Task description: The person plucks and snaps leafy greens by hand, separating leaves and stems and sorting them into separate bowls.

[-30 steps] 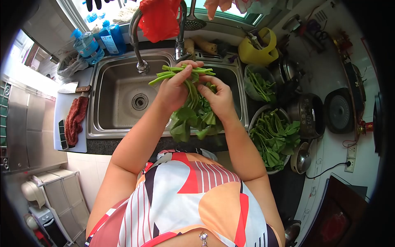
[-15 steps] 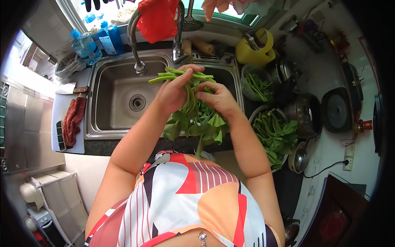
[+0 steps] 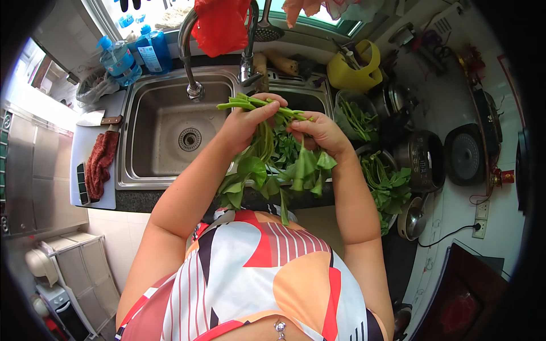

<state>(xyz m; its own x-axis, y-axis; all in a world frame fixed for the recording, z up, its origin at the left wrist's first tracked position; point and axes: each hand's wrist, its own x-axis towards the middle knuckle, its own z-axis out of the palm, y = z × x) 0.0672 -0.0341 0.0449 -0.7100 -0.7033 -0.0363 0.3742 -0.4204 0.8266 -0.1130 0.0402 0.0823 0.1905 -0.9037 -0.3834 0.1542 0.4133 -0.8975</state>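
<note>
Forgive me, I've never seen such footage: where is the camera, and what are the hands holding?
No machine here: these are a person's own bare hands, seen from a camera worn on the head, looking forward and down. The left hand holds leafy greens by their stems; the right hand grips some too, and leaves hang below. The hands are at a sink. To its left lie a white board, a knife and a reddish cloth; to its right, more greens.

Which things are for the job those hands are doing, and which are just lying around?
Probably for the job:
left hand
right hand
held greens
piled greens

Probably just lying around:
cleaver
reddish cloth
blue bottle
yellow basket
</note>
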